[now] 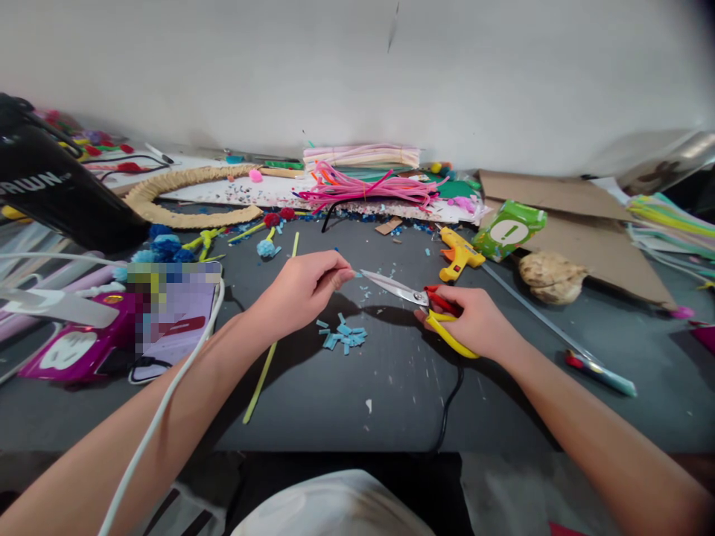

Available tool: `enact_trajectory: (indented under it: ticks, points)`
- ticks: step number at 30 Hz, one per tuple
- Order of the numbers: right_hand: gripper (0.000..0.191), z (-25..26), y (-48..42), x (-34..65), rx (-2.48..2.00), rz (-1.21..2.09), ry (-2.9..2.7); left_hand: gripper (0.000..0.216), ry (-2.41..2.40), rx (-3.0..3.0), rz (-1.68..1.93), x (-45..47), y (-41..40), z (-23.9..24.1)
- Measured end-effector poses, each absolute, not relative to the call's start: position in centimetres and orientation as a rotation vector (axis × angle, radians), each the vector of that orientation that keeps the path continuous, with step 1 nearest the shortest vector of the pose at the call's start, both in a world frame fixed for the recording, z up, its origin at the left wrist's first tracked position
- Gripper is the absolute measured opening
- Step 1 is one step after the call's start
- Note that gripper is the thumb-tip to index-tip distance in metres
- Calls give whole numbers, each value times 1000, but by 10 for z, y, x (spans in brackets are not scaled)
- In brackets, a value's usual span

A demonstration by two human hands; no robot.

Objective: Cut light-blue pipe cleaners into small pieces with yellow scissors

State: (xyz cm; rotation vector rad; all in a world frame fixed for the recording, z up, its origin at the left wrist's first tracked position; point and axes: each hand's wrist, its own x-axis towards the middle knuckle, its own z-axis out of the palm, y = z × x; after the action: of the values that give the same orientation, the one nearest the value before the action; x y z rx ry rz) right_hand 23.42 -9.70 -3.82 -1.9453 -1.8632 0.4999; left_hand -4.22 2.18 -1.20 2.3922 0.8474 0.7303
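From where I sit, I see a plain, pale wall (223,67) running across behind the table (402,417), with a thin dark mark (394,26) high near its middle. The tabletop is dark grey, with white scuffs. Soft shadows fall on it. Below its front edge I make out blurred grey floor (503,491).
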Motion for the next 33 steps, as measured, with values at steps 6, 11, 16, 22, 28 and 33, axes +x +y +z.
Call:
enact_trajectory:
  ticks: [6,11,16,22,28,33]
  points:
    - [27,-41,-95,237,-1970,492,-1896,23,844,2395,731,-43,21,-10]
    - [23,-39,-95,236,-1977,466,-1916,22,846,2403,731,-43,21,-10]
    - [21,-39,-95,236,-1981,436,-1914,23,851,2400,724,-43,21,-10]
    - [37,-38,-96,235,-1922,492,-1835,22,831,2408,738,-43,22,-11]
    - [38,-38,-96,234,-1892,556,-1791,21,829,2406,754,-43,23,-13]
    - [41,-37,-95,234,-1903,510,-1843,23,820,2395,762,-43,22,-13]
